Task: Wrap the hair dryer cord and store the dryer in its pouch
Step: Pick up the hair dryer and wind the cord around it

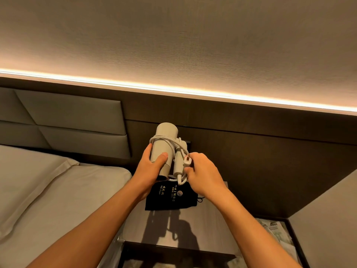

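A pale grey hair dryer (165,141) is held upright above the nightstand, its handle folded alongside the barrel. My left hand (149,168) grips the lower barrel, thumb across its front. The white cord (164,139) loops around the barrel and handle. My right hand (204,174) holds the white plug (188,159) end of the cord beside the handle. Below them a black pouch (172,198) with gold print lies flat on the nightstand (202,225), partly hidden by my hands.
A bed (44,190) with white sheets and a padded headboard (71,117) lies to the left. Dark wood panelling with a light strip (193,91) runs behind. Printed papers (274,231) lie low at the right, beside a grey ledge.
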